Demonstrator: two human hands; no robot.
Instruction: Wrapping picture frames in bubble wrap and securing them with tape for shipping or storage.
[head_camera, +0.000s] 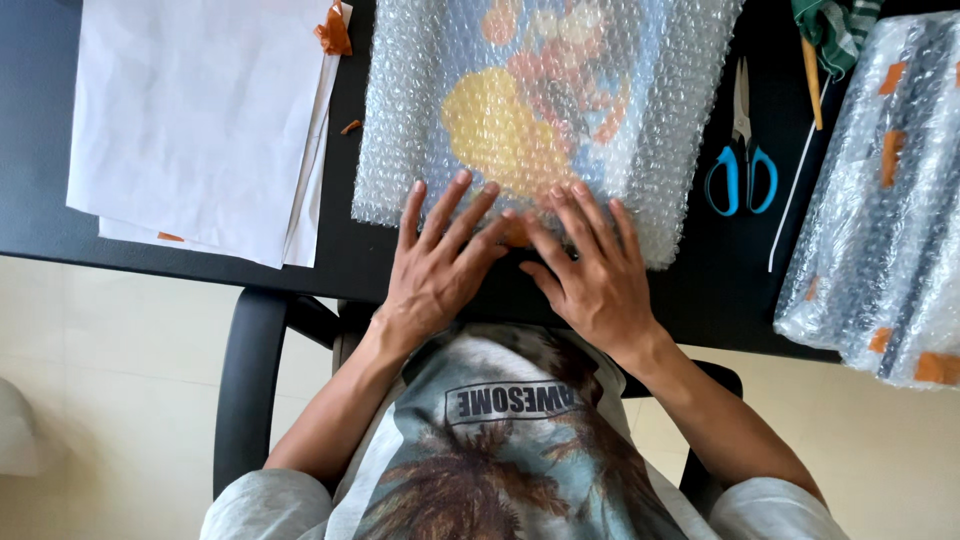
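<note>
A flat item with a yellow, orange and blue picture lies on the black table (720, 270), wrapped in bubble wrap (540, 110). My left hand (440, 262) and my right hand (590, 268) both rest flat with spread fingers on the near edge of the wrapped item. The fingertips press on the bubble wrap. A small piece of brown tape (516, 232) shows between the two hands at that edge. Neither hand holds anything.
White paper sheets (200, 110) lie at the left with a scrap of brown tape (334, 30) on top. Blue-handled scissors (742, 160) lie right of the parcel. A second bubble-wrapped parcel with tape strips (885, 200) sits at the far right. A black chair arm (250, 380) is below.
</note>
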